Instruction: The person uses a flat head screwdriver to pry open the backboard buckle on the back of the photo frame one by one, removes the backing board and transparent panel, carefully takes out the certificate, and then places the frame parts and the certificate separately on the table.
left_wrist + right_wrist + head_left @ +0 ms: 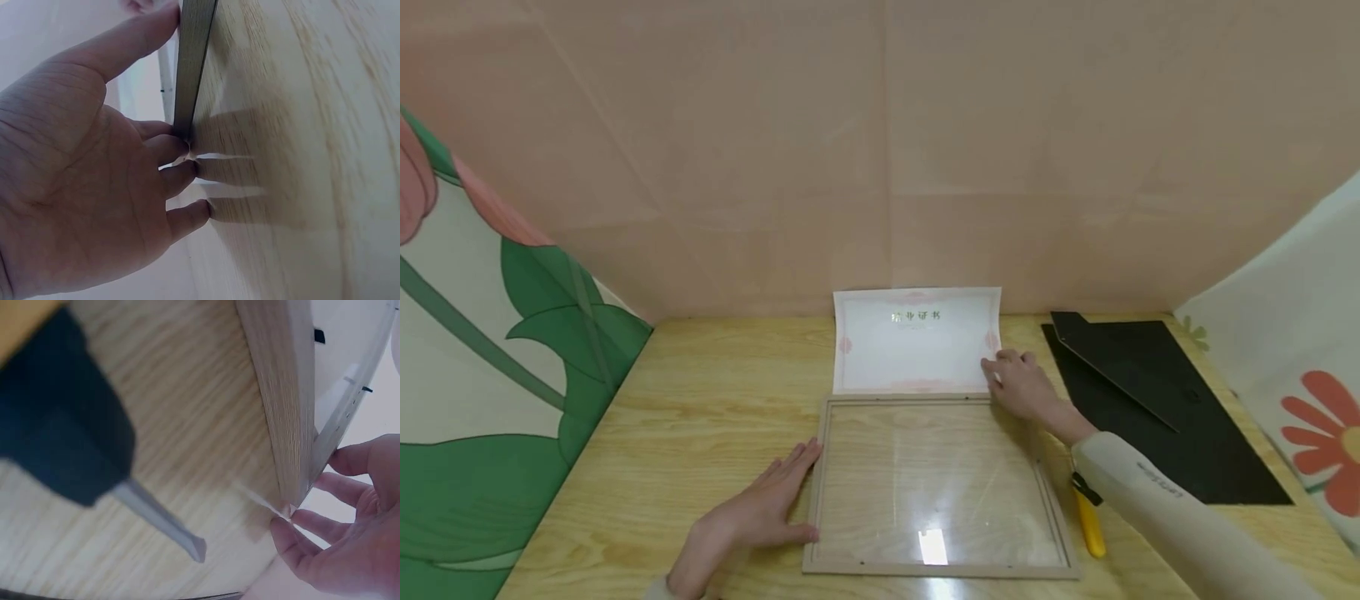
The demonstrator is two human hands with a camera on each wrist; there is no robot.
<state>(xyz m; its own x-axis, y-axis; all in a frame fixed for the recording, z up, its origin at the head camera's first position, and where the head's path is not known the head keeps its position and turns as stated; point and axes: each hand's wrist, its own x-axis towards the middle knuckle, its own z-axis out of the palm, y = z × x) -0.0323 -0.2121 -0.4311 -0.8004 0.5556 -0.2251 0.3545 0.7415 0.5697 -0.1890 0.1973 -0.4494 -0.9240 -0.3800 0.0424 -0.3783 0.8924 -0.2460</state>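
Observation:
A wooden picture frame (pixel 942 570) lies flat on the table, a clear pane (pixel 925 475) inside it reflecting a light. Behind its far edge a white certificate paper (pixel 917 354) with a pink border and gold characters leans up toward the wall. My left hand (pixel 767 504) rests along the frame's left side, fingers spread; in the left wrist view the fingertips (pixel 199 215) touch the table beside the frame's edge (pixel 194 69). My right hand (pixel 1022 385) pinches the certificate's lower right edge near the frame's far right corner, where a thin paper edge (pixel 262 501) shows among the fingers.
Right of the frame lies a yellow-handled flat screwdriver (pixel 1092 525), its metal tip (pixel 197 547) pointing away, beneath the right forearm. A black backboard (pixel 1195 417) with a stand flap (pixel 1105 367) lies at the right. A beige covering (pixel 880 167) stands behind the table.

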